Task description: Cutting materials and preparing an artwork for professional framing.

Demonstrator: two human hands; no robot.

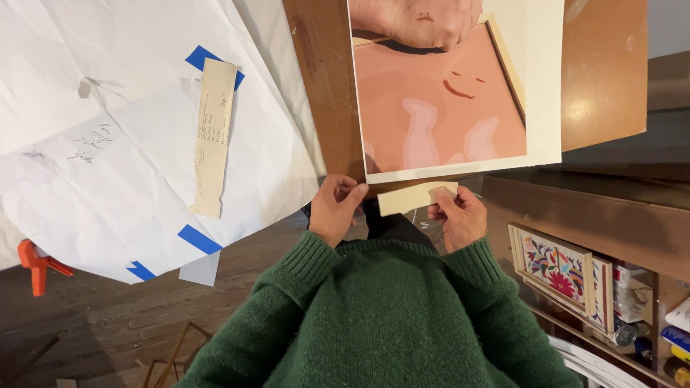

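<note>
Both forearms, in green knitted sleeves, rise from the bottom of the view and bend inward at the wrists. The left hand (336, 208) sits at about ten o'clock from the collar, fingers curled loosely and narrow, thumb and forefinger tips against the lower edge of the brown wooden board (323, 79); whether they pinch anything cannot be told. The right hand (458, 215) sits at about two o'clock, thumb and fingers closed on the right end of a small cream-coloured paper strip (415, 197).

The strip lies between the two hands, just under the bottom edge of the large print of salmon-pink shapes on cream paper (438, 108). Its long axis runs nearly level, from eight o'clock to two o'clock, the right end slightly higher.

At twelve o'clock another person's hand (417, 21) presses on the print's upper edge. At nine o'clock lie crumpled white paper sheets (108, 172) with blue tape pieces (199, 238) and a long tan paper slip (214, 136), upright.
</note>
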